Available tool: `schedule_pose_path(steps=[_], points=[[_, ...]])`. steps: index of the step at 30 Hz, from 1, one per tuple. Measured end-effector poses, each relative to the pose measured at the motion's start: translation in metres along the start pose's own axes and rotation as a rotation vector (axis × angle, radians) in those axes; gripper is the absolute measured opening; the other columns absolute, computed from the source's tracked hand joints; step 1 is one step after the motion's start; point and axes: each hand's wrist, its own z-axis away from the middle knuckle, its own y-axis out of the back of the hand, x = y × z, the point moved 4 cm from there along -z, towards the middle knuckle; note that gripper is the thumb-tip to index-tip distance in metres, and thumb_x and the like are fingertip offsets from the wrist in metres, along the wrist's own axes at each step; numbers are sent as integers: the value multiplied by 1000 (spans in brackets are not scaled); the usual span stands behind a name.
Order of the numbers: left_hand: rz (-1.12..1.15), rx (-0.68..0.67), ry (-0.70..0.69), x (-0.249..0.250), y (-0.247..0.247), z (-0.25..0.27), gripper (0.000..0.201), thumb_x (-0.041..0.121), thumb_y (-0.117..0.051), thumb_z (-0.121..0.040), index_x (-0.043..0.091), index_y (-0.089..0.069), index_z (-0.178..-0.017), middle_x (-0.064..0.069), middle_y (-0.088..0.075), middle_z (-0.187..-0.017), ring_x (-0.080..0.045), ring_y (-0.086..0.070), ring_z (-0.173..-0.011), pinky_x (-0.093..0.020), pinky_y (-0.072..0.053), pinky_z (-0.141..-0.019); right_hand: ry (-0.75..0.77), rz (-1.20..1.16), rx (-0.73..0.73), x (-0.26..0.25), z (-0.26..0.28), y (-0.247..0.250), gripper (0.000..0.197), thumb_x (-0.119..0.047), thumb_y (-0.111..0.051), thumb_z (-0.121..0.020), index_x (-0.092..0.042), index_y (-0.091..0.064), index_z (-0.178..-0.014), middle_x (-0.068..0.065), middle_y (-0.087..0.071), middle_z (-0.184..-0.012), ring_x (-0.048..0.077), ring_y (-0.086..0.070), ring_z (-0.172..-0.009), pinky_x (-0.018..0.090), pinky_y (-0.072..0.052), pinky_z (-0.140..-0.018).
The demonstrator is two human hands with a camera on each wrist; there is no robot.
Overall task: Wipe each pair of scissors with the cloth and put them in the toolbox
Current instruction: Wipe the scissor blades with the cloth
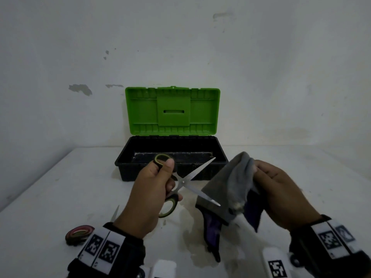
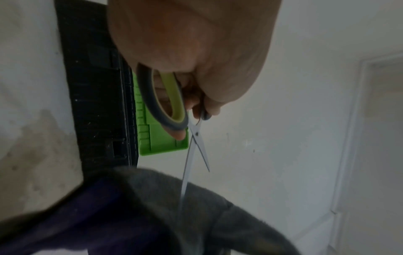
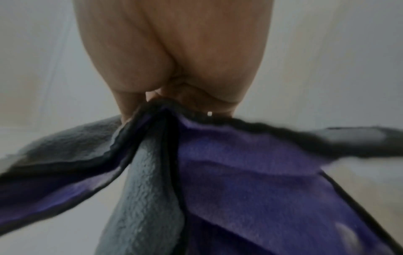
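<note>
My left hand (image 1: 154, 189) grips green-and-black scissors (image 1: 186, 180) by the handles, blades spread wide in front of the toolbox. One blade points up toward the box, the other lies against the cloth. My right hand (image 1: 281, 189) holds a bunched grey-and-purple cloth (image 1: 226, 189) beside the blades. The toolbox (image 1: 172, 155) stands open, black base and green lid (image 1: 172, 111) upright. In the left wrist view the scissors (image 2: 191, 148) reach down into the cloth (image 2: 152, 207). The right wrist view shows fingers (image 3: 174, 60) pinching the cloth (image 3: 218, 172).
A second pair of scissors lies at the near left, its blade tip (image 1: 115, 213) and red-ringed handle (image 1: 79, 234) showing beside my left wrist. The white table (image 1: 50, 187) meets a white wall behind the toolbox.
</note>
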Motion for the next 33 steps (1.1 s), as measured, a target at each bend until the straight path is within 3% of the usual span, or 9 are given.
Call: schedule_pose_path(steps=[5,10,13,17,20,22,27,30,33], points=[[22,20,-25,-10,-11,2,25,27,-50,-100,11,-57,-82,2,-40,-55,-9,-43,-49,-32,-53,-55,-26,48,-9,6,3,-33,28,-27,-57,-92,-7,-76,-98,13,-76,-99,31,-71,-96,43,-56,-85],[-13,37,-56,-15,-15,5,24,26,-51,-99,10,-60,-83,5,-42,-54,-7,-43,-49,-34,-53,-56,11,265,-154,1,8,-57,18,-27,-60,-94,-27,-77,-87,-7,-76,-89,11,-70,-86,25,-56,-76],[-53,55,-77,-17,-14,4,24,27,-52,-99,9,-61,-84,0,-42,-58,-11,-43,-53,-35,-53,-57,3,280,-98,2,8,-58,27,-31,-60,-95,-25,-72,-72,-4,-70,-73,7,-64,-72,25,-51,-69],[-137,53,-126,-18,-15,4,24,29,-54,-97,18,-60,-77,2,-43,-57,-18,-42,-58,-44,-48,-62,-47,386,-54,11,3,-63,12,-20,-79,-82,-23,-68,-80,-9,-72,-70,3,-67,-68,14,-49,-62],[-200,42,-171,-15,-18,5,24,31,-54,-97,16,-58,-79,5,-43,-56,-14,-41,-55,-49,-50,-60,-124,409,-27,12,0,-63,14,-27,-83,-78,-20,-72,-83,-5,-75,-74,8,-72,-70,24,-58,-66],[-213,38,-202,-13,-19,5,25,31,-53,-97,17,-57,-77,5,-41,-55,-14,-38,-54,-41,-44,-54,-116,413,-69,8,-1,-67,12,-28,-81,-80,-17,-76,-79,1,-75,-72,14,-70,-67,30,-58,-66],[-227,48,-238,-13,-18,4,24,32,-53,-96,18,-57,-78,12,-43,-54,-9,-38,-54,-29,-38,-53,-106,474,-131,5,-4,-73,35,-27,-74,-88,-17,-61,-57,-10,-50,-48,1,-44,-47,13,-34,-50],[-197,49,-204,-13,-16,5,21,33,-54,-95,19,-60,-79,12,-44,-54,-14,-41,-58,-43,-45,-59,-105,495,-157,7,-2,-74,35,-27,-71,-90,-25,-59,-57,-12,-54,-52,0,-47,-50,13,-37,-51],[-149,58,-159,-13,-16,6,22,31,-54,-96,15,-61,-82,3,-41,-58,-20,-37,-61,-40,-40,-59,-118,482,-167,6,0,-73,31,-26,-69,-91,-27,-63,-61,-16,-59,-56,-3,-52,-53,10,-39,-52]])
